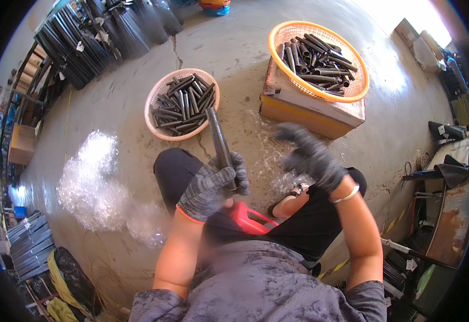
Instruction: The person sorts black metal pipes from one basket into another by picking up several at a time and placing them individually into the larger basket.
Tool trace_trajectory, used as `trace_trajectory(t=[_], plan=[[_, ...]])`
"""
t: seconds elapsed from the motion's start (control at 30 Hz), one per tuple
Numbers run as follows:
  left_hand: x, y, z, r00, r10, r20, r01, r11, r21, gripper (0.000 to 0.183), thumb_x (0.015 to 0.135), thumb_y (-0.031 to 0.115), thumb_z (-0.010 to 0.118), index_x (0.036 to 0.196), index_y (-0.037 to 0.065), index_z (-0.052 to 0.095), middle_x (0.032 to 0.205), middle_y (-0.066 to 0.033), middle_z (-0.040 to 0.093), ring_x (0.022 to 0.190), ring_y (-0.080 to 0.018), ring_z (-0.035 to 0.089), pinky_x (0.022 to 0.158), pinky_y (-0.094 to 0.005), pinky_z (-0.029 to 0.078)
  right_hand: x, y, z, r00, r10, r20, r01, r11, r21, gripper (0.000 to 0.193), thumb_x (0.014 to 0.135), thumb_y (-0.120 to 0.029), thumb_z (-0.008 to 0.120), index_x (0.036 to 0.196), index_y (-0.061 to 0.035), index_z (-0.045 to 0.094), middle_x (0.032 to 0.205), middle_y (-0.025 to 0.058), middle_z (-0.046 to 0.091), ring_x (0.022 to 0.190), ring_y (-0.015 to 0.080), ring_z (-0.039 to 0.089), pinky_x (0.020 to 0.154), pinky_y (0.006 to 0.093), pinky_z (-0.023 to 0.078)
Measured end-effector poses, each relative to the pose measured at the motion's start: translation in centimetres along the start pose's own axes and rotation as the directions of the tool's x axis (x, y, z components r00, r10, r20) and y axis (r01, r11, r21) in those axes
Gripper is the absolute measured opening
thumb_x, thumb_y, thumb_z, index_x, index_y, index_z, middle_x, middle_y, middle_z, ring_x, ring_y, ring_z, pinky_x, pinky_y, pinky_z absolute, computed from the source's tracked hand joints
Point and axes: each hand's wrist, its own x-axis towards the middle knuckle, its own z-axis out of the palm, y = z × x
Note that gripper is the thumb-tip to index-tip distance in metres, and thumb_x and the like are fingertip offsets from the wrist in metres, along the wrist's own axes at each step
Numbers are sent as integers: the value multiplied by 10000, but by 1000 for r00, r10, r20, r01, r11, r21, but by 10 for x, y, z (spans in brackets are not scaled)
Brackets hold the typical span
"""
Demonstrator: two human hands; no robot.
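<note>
My left hand (206, 189), in a grey knit glove with an orange cuff, is closed round a dark tapered tube (217, 134). The tube tilts up and away from my lap, its far end in front of the smaller basket. My right hand (312, 158), gloved in grey as well, is raised over my right knee, blurred by motion. Its fingers are stretched and apart, and I see nothing between them. Many similar dark tubes (183, 104) fill a pale pink basket (149, 115) on the floor. More tubes (320, 61) lie in an orange-rimmed basket (364, 51).
A cardboard box (304, 112) supports the orange-rimmed basket. Crumpled clear plastic wrap (97, 188) lies on the floor at my left. A red plastic stool (248, 220) shows between my legs. Bundled black tubes (73, 45) stand at the far left; a rusty bench (449, 225) is at right.
</note>
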Motion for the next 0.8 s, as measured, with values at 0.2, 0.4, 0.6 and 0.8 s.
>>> trace_trajectory(t=[0.2,0.4,0.6,0.8], plan=[[-3,17,13,998,63,9,-63,998,16,312,848,111,653,1113,-6,538,975,-117,631,863,-215,630,773,-342,529,22,58,7,956,-205,211,248,947,-205,284,875,-71,619,1151,-13,585,965,45,636,840,129,563,781,261,477],[-9,7,-13,885,421,-198,-442,893,-79,264,852,129,650,1085,33,572,1160,-154,586,1096,-295,567,957,-419,473,-5,106,-139,912,-61,-406,-122,903,-411,241,843,-103,661,1038,25,604,957,107,663,842,192,623,758,302,505],[6,20,-29,849,505,-157,-507,861,27,266,865,124,624,1113,30,591,1187,-145,595,1100,-324,569,965,-461,468,-100,190,-314,470,-176,-865,-683,548,-483,367,891,-294,568,1125,-12,596,913,177,666,871,266,641,659,359,491],[13,-1,-5,929,327,-173,-345,934,-87,305,869,71,617,1152,8,522,1141,-157,587,1076,-300,573,978,-438,457,-12,56,-103,890,-44,-454,-52,979,-196,605,802,2,627,1349,-128,403,1198,85,545,750,132,611,553,260,462]])
